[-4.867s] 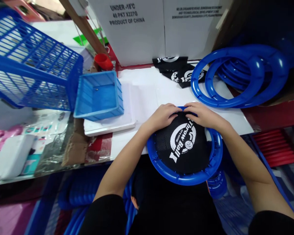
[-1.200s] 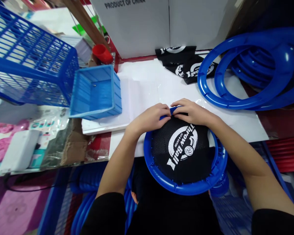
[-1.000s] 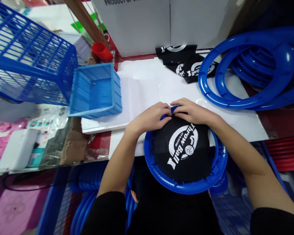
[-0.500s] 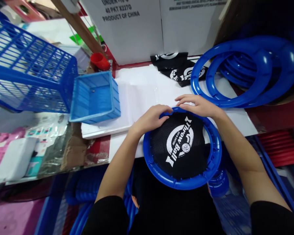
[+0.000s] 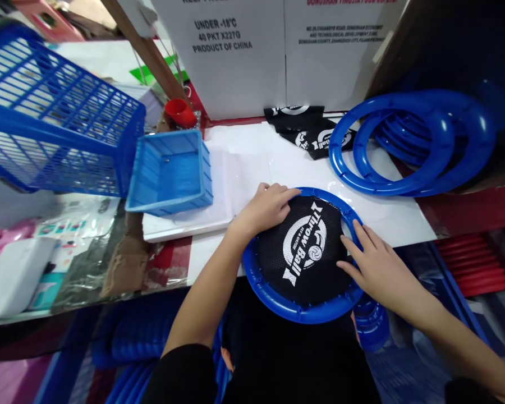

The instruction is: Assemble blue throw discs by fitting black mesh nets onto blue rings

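Observation:
A blue plastic ring (image 5: 297,312) rests partly on the table's front edge and partly over my lap. Black mesh cloth (image 5: 273,247) printed "Throw Ball" is stretched across it, leaving a gap at the upper right. My left hand (image 5: 269,207) is closed on the upper left rim, its fingers curled and the index finger along the top. Over the right rim lies my right hand (image 5: 374,261), fingers spread, with the fingertips by the gap and the thumb at the cloth's edge.
Loose blue rings (image 5: 404,185) lean at the right by a dark box opening. Black printed cloths (image 5: 294,118) lie at the back against a white carton (image 5: 244,73). Left stand a light-blue bin (image 5: 170,207), a red cup (image 5: 180,112) and a blue basket (image 5: 126,151).
My right hand has moved from the top of the rim down to its right side, fingers now spread. My left hand stays at the upper left. The view has shifted slightly.

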Demonstrator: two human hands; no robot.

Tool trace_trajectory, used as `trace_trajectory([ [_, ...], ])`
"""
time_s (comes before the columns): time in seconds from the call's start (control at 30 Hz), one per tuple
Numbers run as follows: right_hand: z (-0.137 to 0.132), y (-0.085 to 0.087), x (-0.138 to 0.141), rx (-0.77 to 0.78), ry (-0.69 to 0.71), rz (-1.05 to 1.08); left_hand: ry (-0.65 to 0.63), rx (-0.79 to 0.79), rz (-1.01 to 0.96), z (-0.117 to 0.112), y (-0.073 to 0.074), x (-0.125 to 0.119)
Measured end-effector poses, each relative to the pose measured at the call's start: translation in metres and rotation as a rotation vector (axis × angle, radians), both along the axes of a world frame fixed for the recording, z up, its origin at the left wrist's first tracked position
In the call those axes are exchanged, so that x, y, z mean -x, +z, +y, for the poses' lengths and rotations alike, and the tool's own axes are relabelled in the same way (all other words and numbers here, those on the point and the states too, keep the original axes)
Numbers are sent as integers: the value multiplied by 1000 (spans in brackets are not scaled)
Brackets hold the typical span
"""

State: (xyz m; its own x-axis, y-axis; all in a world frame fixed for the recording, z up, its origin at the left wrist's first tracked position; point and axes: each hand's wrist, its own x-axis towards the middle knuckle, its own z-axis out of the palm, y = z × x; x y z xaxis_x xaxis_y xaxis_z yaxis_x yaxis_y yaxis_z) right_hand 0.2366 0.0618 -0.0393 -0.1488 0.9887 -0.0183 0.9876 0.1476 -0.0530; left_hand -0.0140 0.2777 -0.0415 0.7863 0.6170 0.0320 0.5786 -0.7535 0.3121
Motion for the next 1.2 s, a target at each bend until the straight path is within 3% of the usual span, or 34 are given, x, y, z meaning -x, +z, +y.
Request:
trace_trajectory([
  [0.23, 31, -3, -16, 132, 79, 39, 63, -15, 5, 2, -2, -3],
  [0.43, 88, -1, -40, 163, 205, 125, 65, 13, -75, 9, -2, 14],
  [0.57, 129, -11, -52, 131, 371, 306, 78, -28, -284, 11, 6, 25],
  [0.67, 154, -19, -50, 158, 498, 450, -48, -11, -374, 8, 5, 19],
  [0.73, 169, -22, -42, 174, 550, 555, -162, 19, -327, 4, 1, 12],
  [0.83, 187, -22, -30, 194, 549, 767, -218, 5, -213, -4, -6, 2],
  [1.0, 193, -4, -34, 242, 454, 1031, -213, -47, -66, -13, -5, -3],
  [1.2, 173, 12, -48, 430, 435, 806, -106, -159, 48, -18, 0, -6],
])
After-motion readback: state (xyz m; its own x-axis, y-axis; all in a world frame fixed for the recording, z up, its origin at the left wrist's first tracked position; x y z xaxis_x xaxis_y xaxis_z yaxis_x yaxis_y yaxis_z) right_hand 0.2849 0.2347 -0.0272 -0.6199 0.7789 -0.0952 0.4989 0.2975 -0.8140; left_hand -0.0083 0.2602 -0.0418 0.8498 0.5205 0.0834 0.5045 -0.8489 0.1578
